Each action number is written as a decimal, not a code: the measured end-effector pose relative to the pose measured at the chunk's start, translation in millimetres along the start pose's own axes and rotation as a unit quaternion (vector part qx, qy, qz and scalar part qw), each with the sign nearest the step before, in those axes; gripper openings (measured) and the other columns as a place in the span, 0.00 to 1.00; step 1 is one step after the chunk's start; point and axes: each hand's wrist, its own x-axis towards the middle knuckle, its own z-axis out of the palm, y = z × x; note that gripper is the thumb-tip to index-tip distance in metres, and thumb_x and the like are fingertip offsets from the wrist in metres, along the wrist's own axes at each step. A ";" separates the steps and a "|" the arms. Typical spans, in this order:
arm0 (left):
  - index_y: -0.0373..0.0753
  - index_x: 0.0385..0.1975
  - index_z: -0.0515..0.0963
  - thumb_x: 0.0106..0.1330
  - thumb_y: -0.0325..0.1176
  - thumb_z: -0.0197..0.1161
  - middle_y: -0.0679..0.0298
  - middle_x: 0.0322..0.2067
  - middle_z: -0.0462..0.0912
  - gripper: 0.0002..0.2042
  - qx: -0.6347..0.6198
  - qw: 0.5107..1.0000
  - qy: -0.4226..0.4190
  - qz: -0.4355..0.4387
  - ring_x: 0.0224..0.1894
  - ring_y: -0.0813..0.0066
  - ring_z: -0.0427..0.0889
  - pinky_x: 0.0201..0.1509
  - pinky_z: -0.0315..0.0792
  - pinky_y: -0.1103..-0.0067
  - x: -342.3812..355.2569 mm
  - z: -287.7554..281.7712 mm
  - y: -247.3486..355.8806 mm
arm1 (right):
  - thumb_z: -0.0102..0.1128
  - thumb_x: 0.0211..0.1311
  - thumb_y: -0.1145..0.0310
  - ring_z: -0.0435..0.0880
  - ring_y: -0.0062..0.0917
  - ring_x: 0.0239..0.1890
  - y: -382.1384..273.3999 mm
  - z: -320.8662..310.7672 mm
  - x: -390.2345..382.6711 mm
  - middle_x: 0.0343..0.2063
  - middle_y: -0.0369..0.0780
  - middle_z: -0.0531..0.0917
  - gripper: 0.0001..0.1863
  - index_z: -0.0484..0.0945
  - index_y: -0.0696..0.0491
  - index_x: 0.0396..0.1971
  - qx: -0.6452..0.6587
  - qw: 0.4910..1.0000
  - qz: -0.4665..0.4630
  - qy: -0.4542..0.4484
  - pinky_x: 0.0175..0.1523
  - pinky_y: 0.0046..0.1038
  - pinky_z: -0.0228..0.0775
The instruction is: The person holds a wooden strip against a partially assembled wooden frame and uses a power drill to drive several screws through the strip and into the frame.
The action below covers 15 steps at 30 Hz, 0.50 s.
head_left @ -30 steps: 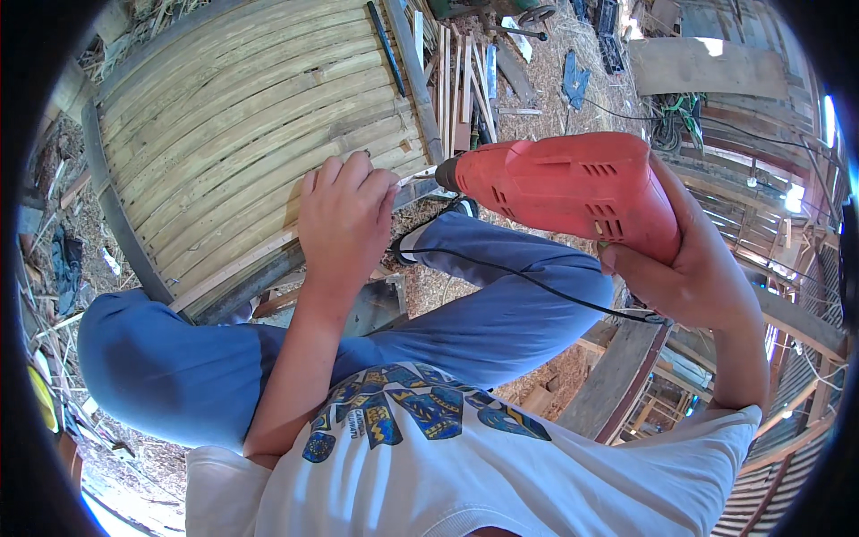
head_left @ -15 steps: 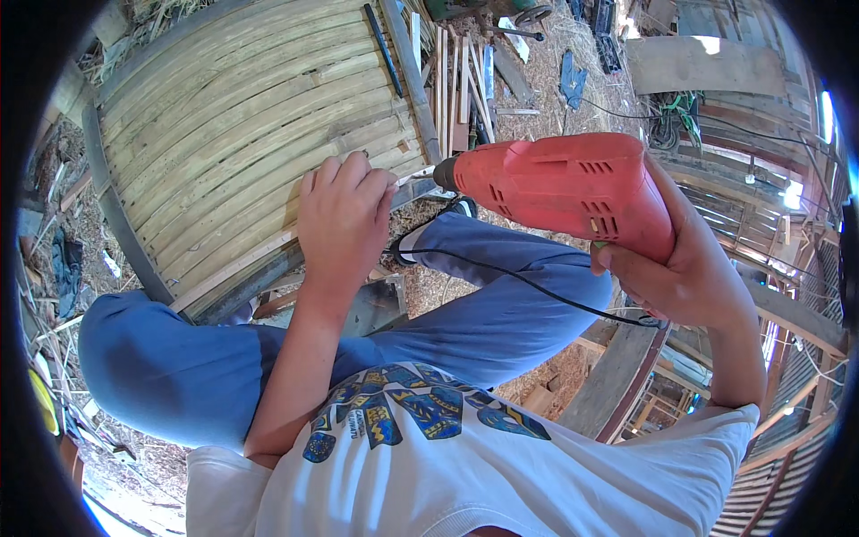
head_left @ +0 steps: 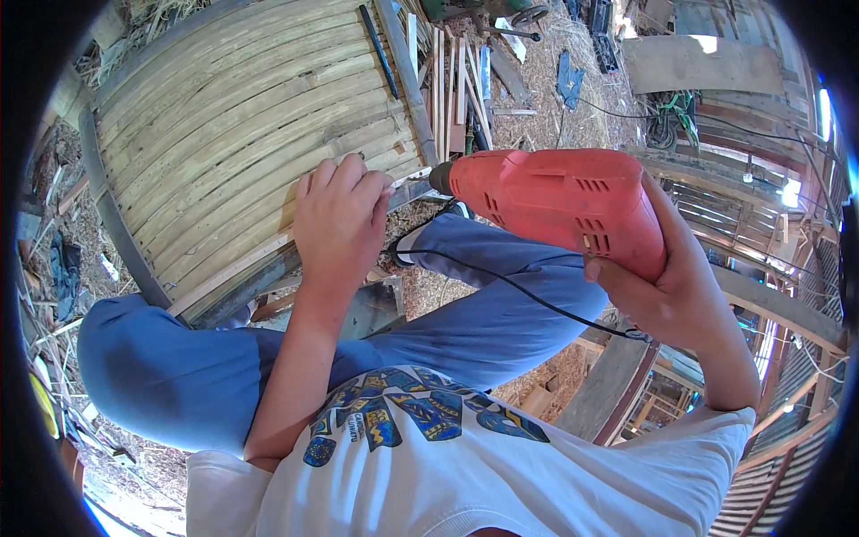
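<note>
A red power drill (head_left: pixel 555 199) lies nearly level in my right hand (head_left: pixel 662 300), whose fingers wrap its handle. Its dark chuck points left, and the thin bit (head_left: pixel 413 178) reaches the near right corner of a slatted wooden panel (head_left: pixel 259 125). Just left of the bit, my left hand (head_left: pixel 338 219) is closed with bent fingers over a pale wooden strip (head_left: pixel 237 270) along the panel's near edge. The palm and the undersides of these fingers are hidden. Where the bit's tip meets the wood is too small to make out.
A black cord (head_left: pixel 514 282) runs across my blue-trousered leg. On the panel's far right lies a dark rod (head_left: pixel 378 52). Beyond the frame stand loose wooden strips (head_left: pixel 461 85). A blue cloth scrap (head_left: pixel 568 79) rests on the littered ground, and a plank (head_left: pixel 604 385) lies at lower right.
The drill and my right hand have shifted slightly left and down, with the drill's rear end dipping a little. My left hand keeps its place on the strip, nearly unmoved.
</note>
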 end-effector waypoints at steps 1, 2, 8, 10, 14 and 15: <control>0.46 0.34 0.85 0.61 0.32 0.75 0.66 0.31 0.74 0.05 -0.002 1.000 -0.001 0.002 0.39 0.61 0.77 0.44 0.66 0.64 0.9 0.5 0.3 | 0.69 0.64 0.78 0.83 0.33 0.61 1.6 0.0 -1.5 0.58 0.48 0.83 0.39 0.67 0.56 0.75 0.011 1.000 0.015 0.014 0.69 0.34 0.70; 0.46 0.34 0.85 0.61 0.32 0.75 0.66 0.31 0.74 0.05 -0.005 1.000 -0.001 0.004 0.39 0.61 0.77 0.44 0.66 0.65 1.6 0.9 0.7 | 0.69 0.64 0.78 0.83 0.33 0.61 1.9 -0.3 -2.4 0.58 0.48 0.83 0.38 0.67 0.57 0.75 0.023 0.999 0.030 0.027 0.69 0.34 0.70; 0.46 0.34 0.85 0.61 0.32 0.75 0.66 0.31 0.75 0.05 -0.002 1.000 0.000 0.002 0.39 0.61 0.77 0.44 0.66 0.64 0.9 0.9 0.0 | 0.69 0.64 0.78 0.83 0.32 0.61 -4.5 1.1 1.2 0.57 0.48 0.83 0.38 0.67 0.57 0.75 -0.009 1.000 -0.004 0.022 0.69 0.34 0.71; 0.46 0.34 0.85 0.61 0.32 0.75 0.66 0.31 0.75 0.05 -0.002 1.000 -0.004 0.000 0.39 0.61 0.77 0.44 0.66 0.64 1.3 0.2 0.0 | 0.69 0.63 0.79 0.83 0.33 0.61 -2.7 1.7 0.3 0.57 0.48 0.83 0.38 0.67 0.57 0.75 -0.013 1.000 -0.007 0.021 0.69 0.34 0.71; 0.46 0.34 0.85 0.62 0.32 0.75 0.66 0.31 0.75 0.05 -0.006 1.000 -0.010 -0.004 0.39 0.61 0.77 0.44 0.66 0.64 1.3 0.0 -0.2 | 0.68 0.63 0.79 0.83 0.33 0.61 -10.0 4.6 0.6 0.58 0.48 0.83 0.39 0.67 0.56 0.75 0.058 0.996 0.072 0.016 0.69 0.35 0.71; 0.46 0.34 0.85 0.62 0.32 0.75 0.66 0.31 0.75 0.05 -0.004 1.000 -0.010 -0.005 0.39 0.61 0.77 0.44 0.66 0.64 0.8 -0.3 -0.4 | 0.68 0.63 0.79 0.83 0.33 0.61 -8.0 4.4 1.3 0.58 0.48 0.83 0.39 0.67 0.56 0.75 0.059 0.996 0.071 0.014 0.69 0.35 0.71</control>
